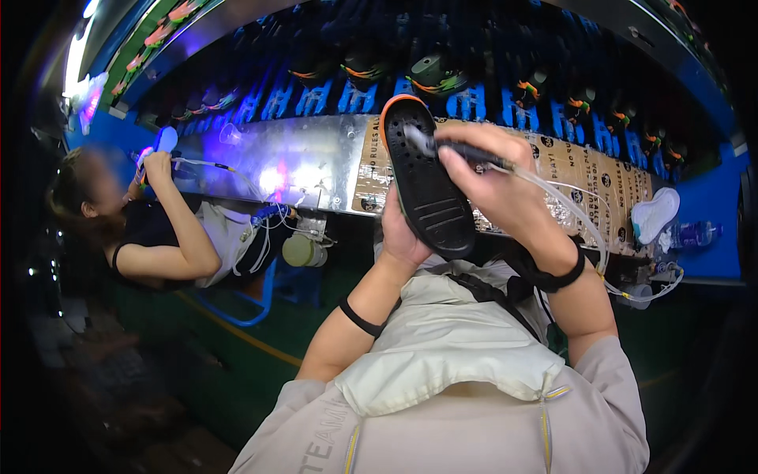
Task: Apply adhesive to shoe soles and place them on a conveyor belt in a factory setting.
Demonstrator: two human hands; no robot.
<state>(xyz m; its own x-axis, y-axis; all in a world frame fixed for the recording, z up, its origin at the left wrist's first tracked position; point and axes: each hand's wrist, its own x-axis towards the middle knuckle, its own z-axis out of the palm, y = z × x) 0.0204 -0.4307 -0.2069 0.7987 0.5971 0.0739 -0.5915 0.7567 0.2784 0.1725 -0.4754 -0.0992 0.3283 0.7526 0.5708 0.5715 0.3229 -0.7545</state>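
A black shoe sole (442, 207) with an orange rim at its far end and rows of small holes is held up before me, tilted, above the near edge of the bench. My left hand (404, 227) grips its lower left side, with the fingers partly hidden behind it. In my right hand (501, 170) is a black-handled brush (471, 152), its pale bristle tip resting on or just over the holed part of the sole. Clear thin tubes (580, 209) run from the brush handle to the right, down past my wrist.
Printed cardboard (616, 193) covers part of the metal bench (316, 170). Beyond stand blue racks (466, 104) carrying dark shoes (434, 75). A white pad (655, 215) and a plastic bottle (696, 234) lie at right. At left a co-worker (181, 237) holds a sole-shaped piece (166, 140).
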